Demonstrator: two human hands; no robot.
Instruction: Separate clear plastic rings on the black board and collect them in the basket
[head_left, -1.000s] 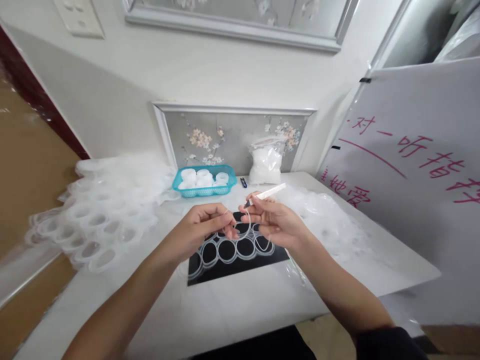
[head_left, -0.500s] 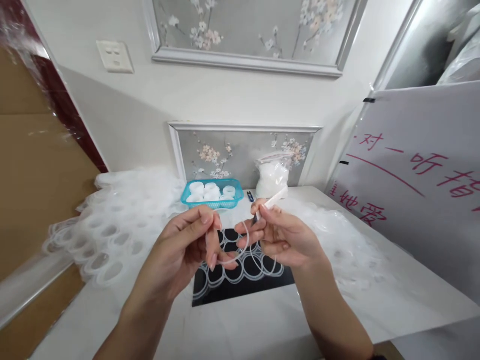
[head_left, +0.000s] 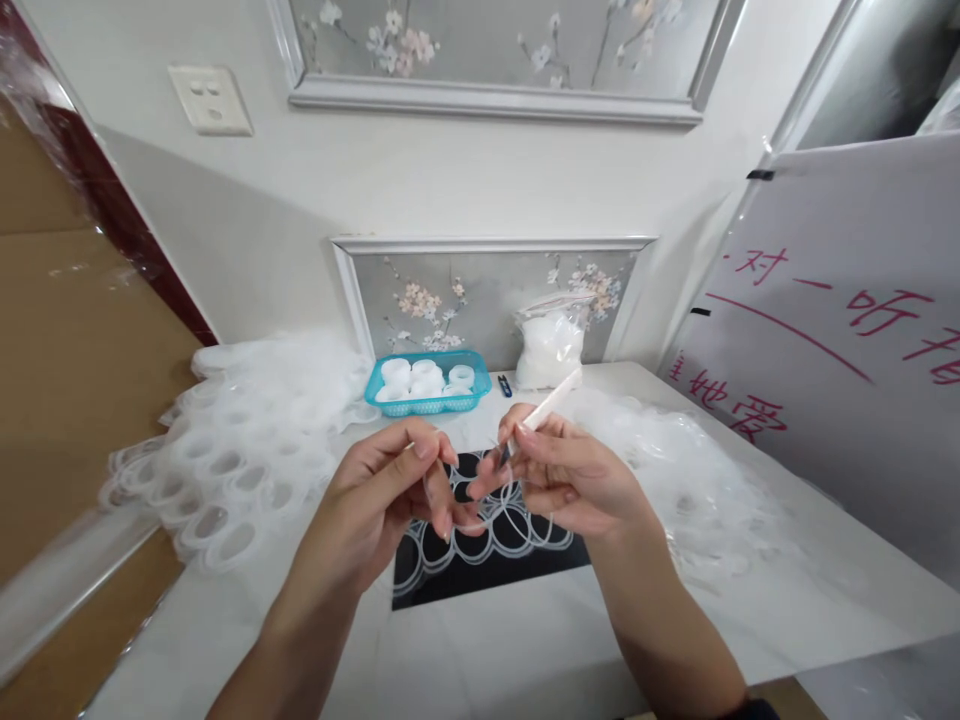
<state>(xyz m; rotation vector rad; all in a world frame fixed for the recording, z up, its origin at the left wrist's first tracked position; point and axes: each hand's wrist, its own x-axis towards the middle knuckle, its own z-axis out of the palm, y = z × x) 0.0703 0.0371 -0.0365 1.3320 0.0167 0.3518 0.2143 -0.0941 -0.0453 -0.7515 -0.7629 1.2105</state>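
Gap between hands narrowed; pale strand (head_left: 508, 488) held between them, above black sheet (head_left: 480, 578).
Fingertips are nearer each other than half a second ago, so strand is apparently being kept slack near the tool. Left hand (head_left: 397, 487): thumb and index pinched, seemingly on the strand, other fingers loosely curled. Right hand (head_left: 574, 465): white-handled tool (head_left: 551, 400) gripped, dark tip angled near-left, free fingers half extended.

Whiteboard (head_left: 847, 440): “对一听”, “她爱” (in red).
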